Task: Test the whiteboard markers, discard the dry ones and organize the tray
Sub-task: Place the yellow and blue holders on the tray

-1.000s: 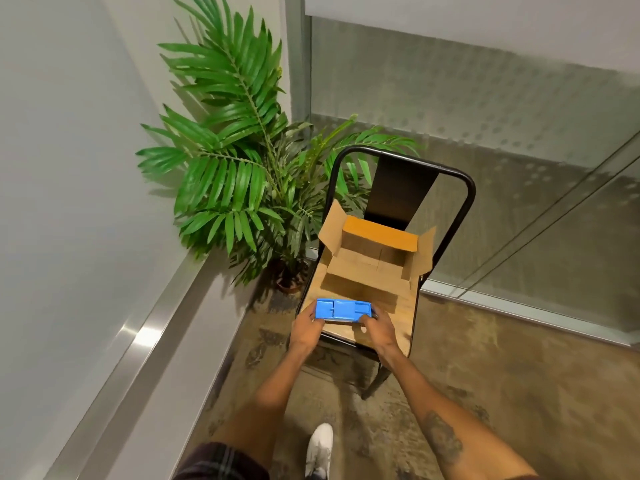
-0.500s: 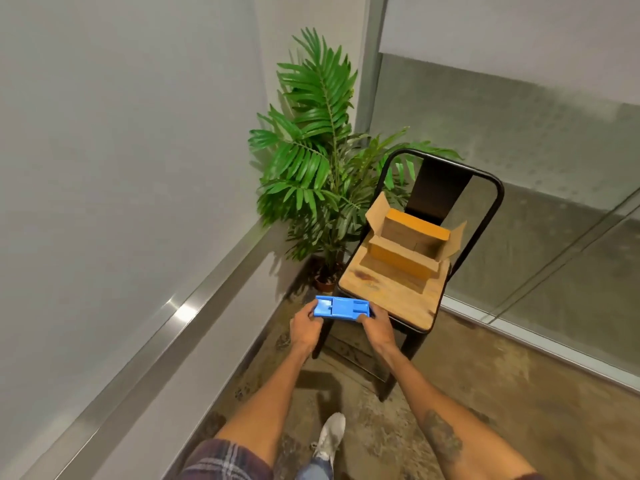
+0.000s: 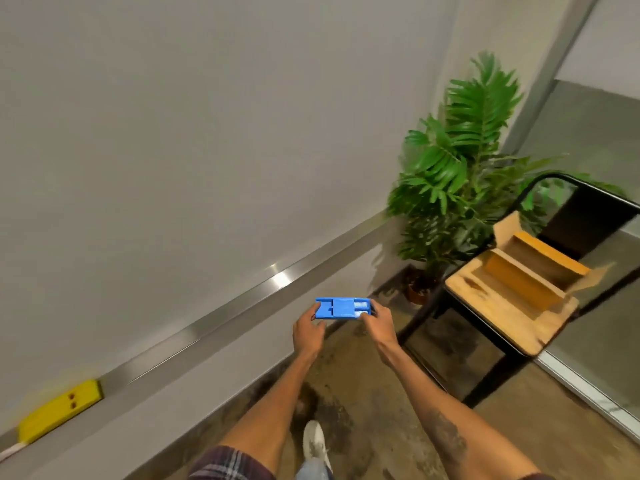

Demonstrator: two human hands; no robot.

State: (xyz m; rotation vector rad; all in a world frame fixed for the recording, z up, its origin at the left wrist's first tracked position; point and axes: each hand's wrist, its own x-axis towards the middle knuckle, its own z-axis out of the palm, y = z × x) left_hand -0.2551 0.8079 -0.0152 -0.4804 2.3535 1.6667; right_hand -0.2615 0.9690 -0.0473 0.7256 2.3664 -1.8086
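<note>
I hold a small blue plastic holder (image 3: 343, 308) level in front of me, in the air over the floor. My left hand (image 3: 307, 330) grips its left end and my right hand (image 3: 378, 323) grips its right end. The whiteboard (image 3: 173, 150) fills the left of the view, with its metal tray ledge (image 3: 221, 323) running along the bottom. A yellow block (image 3: 59, 410), perhaps an eraser, sits on the ledge at the far left. I see no markers.
A black metal chair (image 3: 519, 327) with a wooden seat stands at the right and carries an open cardboard box (image 3: 540, 268). A potted palm (image 3: 457, 181) fills the corner behind it. A glass wall runs along the right. My shoe (image 3: 313, 441) is on the concrete floor.
I have turned left, away from the chair and towards the whiteboard, carrying the blue holder in both hands. The chair and box have slid to the right of view, and the yellow block has appeared.
</note>
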